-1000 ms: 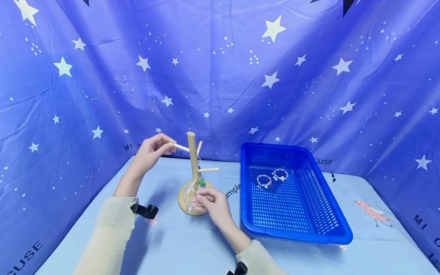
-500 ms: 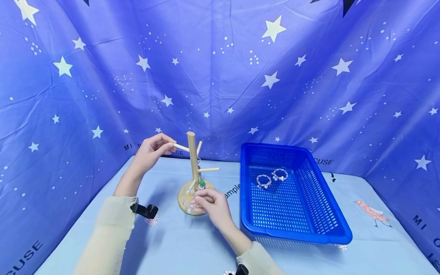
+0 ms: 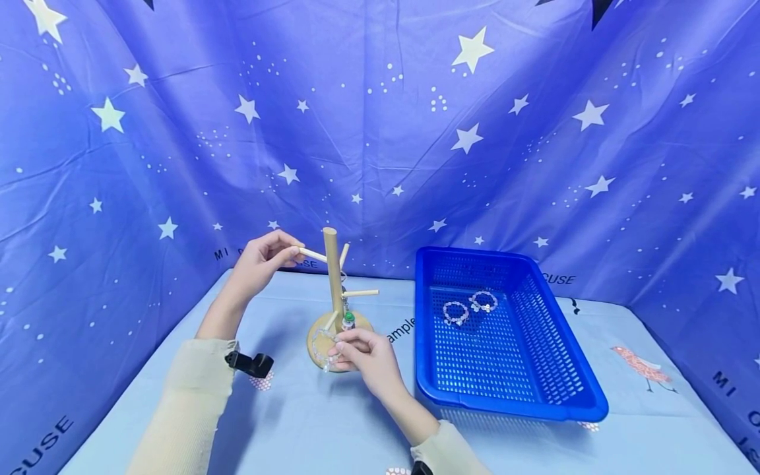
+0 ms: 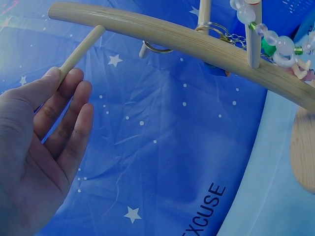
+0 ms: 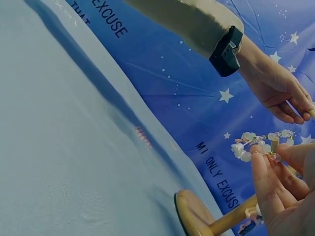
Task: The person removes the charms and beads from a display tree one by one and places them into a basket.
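Observation:
A wooden peg stand rises from a round base on the table. My left hand pinches the end of its upper left peg between thumb and forefinger; the other fingers are loosely bent. Low at the front of the stand, my right hand pinches a clear and pale beaded bracelet. The bracelet's loop hangs by the lower front peg, whose tip shows at the beads in the right wrist view. Whether the loop encircles that peg, I cannot tell. A keychain with a green piece hangs behind.
To the right stands a blue plastic basket, with two beaded bracelets inside. Another peg juts rightward from the stand. Pale blue cloth covers the table, and a starry blue curtain hangs behind it.
The bracelet in my right hand has shifted slightly left and its loop has turned a little beside the lower peg. My left hand stays on the upper peg.

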A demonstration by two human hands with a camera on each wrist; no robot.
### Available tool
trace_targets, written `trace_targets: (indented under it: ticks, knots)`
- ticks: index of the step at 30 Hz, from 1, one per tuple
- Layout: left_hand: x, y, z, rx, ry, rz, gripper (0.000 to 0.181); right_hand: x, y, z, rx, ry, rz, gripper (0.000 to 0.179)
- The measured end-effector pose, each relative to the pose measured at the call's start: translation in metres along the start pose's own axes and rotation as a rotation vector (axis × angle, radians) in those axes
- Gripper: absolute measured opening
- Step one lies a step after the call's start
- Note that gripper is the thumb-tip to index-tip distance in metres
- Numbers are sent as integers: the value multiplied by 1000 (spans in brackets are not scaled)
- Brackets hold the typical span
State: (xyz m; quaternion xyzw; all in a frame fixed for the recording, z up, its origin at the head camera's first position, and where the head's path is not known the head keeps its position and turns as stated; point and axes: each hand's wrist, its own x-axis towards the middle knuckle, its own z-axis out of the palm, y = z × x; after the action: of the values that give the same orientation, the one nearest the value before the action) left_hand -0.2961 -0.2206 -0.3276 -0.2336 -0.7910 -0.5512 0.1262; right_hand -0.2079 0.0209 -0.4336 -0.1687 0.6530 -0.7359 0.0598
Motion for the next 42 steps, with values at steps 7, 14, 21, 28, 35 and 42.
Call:
trace_targets:
  ticks: [7, 14, 21, 28, 35, 42]
  knots:
    - [0, 0, 0, 8, 2, -4, 22, -2, -3, -2, -12, -5, -5, 25]
    - [0, 0, 0, 7, 2, -4, 22, -4, -7, -3, -15, 2, 41, 22]
    - [0, 1, 0, 5, 4, -7, 22, -7, -13, -6, 1, -14, 46, 22]
    - [0, 1, 1, 6, 3, -5, 22, -9, -16, -10, 0, -29, 19, 27]
    - [-1, 1, 0, 2, 3, -4, 22, -11, -20, -12, -3, -23, 10, 26]
    - [0, 1, 1, 3, 2, 2, 22, -13, -23, -15, 6, -15, 8, 26]
